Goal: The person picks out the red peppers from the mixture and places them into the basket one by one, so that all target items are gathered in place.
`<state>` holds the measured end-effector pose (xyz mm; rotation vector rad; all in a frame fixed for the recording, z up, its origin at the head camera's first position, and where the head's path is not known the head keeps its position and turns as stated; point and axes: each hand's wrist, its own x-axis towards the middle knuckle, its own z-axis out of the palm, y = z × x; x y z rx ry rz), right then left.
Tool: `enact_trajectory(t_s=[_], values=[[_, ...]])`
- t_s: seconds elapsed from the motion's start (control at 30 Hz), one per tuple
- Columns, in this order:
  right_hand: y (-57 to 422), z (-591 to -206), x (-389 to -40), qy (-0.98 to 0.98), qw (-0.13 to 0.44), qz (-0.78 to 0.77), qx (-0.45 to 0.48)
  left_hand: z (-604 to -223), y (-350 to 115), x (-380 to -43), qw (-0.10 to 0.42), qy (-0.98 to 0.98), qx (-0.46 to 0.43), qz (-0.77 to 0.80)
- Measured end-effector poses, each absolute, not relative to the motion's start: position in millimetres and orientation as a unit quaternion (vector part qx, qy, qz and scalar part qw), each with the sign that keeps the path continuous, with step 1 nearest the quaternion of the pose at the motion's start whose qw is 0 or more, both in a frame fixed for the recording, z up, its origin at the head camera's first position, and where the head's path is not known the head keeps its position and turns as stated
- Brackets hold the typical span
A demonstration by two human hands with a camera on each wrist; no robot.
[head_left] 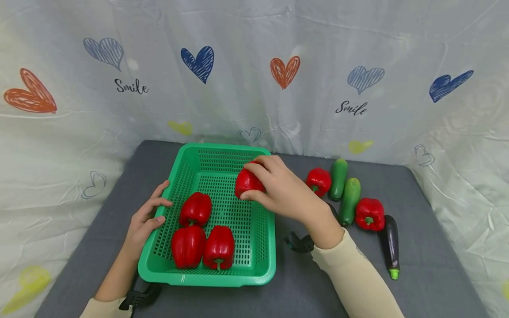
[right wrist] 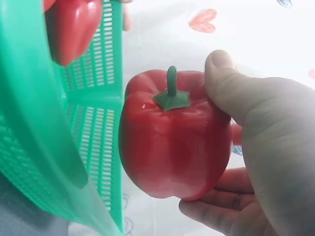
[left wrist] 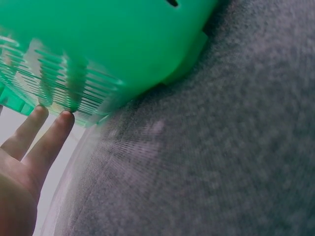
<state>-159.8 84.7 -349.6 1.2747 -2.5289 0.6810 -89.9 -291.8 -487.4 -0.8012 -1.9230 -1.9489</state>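
While near basket [head_left: 214, 280], pepper [right wrist: 172, 147] in right fingers [right wrist: 211, 211]

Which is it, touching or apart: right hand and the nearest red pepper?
Touching: right wrist view shows the right hand gripping the red pepper between thumb and fingers.

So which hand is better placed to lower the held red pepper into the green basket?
Probably the right: the right hand already grips the red pepper by the green basket's right side. The left hand touches the basket's left side.
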Motion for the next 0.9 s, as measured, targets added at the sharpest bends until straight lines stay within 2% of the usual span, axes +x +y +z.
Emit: enact_trajectory(t_s=[0.47,0.9], values=[[68,-347,-164,-0.854,0.116,0.224,0.456,-488,-292,-91,0.144,-0.662,-0.281,-0.68],[57,-348,-169,-0.856,0.086,0.23,0.455,-488,-292,-90,0.144,-0.664,-0.281,-0.678]])
